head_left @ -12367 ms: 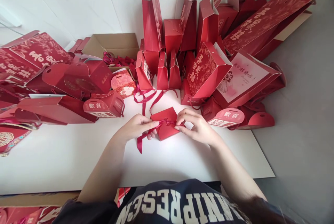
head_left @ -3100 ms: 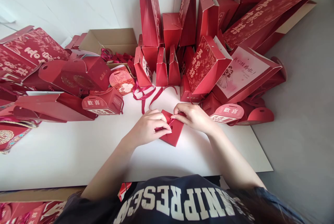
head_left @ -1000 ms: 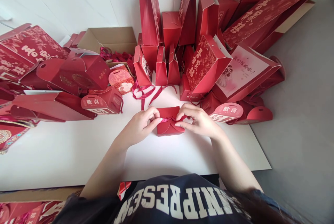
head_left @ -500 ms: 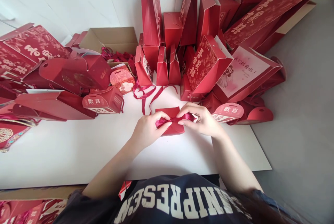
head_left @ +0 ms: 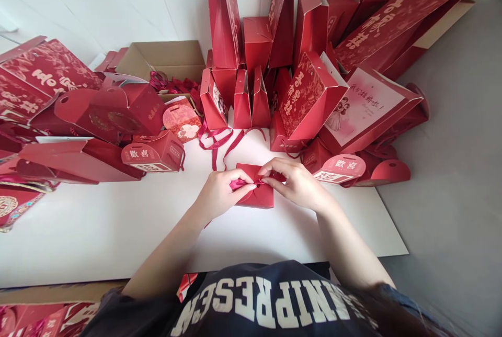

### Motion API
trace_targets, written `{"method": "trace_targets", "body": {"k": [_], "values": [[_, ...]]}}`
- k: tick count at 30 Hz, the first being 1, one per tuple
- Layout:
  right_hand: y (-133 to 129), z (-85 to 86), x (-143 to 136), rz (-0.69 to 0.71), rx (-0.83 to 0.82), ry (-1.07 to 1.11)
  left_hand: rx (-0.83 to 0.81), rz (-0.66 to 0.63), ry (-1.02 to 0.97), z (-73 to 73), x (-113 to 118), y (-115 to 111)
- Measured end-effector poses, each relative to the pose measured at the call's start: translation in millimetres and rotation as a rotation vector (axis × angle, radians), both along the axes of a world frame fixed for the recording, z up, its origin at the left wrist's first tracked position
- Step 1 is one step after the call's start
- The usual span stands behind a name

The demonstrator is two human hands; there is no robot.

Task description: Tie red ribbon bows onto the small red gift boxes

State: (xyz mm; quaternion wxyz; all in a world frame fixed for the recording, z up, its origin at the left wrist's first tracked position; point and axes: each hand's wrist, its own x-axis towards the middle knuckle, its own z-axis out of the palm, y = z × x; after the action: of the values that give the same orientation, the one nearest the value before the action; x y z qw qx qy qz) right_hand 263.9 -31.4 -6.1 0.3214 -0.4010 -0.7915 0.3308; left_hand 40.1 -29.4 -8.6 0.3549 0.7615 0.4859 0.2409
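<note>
A small red gift box point(head_left: 257, 200) lies on the white table in front of me. A dark pink ribbon point(head_left: 237, 184) crosses its top and bunches at the middle, between my fingertips. My left hand point(head_left: 221, 190) pinches the ribbon from the left side, thumb and forefinger close to the bunched part. From the right, my right hand point(head_left: 294, 182) also pinches the ribbon near the same spot. The fingers partly cover the ribbon, so its exact knot or loop shape is hard to make out.
Loose ribbon lengths point(head_left: 215, 144) lie behind the box. Red gift bags point(head_left: 251, 99) and boxes stand along the wall. An open cardboard box point(head_left: 168, 59) holds more ribbon. Handled boxes flank the work spot at left point(head_left: 155, 154) and right point(head_left: 343, 167). The table point(head_left: 98, 232) ends near my body.
Both hands have drawn slightly closer to the ribbon's middle. The gift box has turned a little and shifted slightly left. A ribbon end now shows below my left wrist.
</note>
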Motion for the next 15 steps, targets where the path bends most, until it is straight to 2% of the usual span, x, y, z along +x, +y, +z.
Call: {"method": "trace_targets", "body": {"k": [15], "values": [[-2, -10.2, -10, -0.048, 0.135, -0.197, -0.011, -0.057, 0.097, 3.4, -3, 2]]}}
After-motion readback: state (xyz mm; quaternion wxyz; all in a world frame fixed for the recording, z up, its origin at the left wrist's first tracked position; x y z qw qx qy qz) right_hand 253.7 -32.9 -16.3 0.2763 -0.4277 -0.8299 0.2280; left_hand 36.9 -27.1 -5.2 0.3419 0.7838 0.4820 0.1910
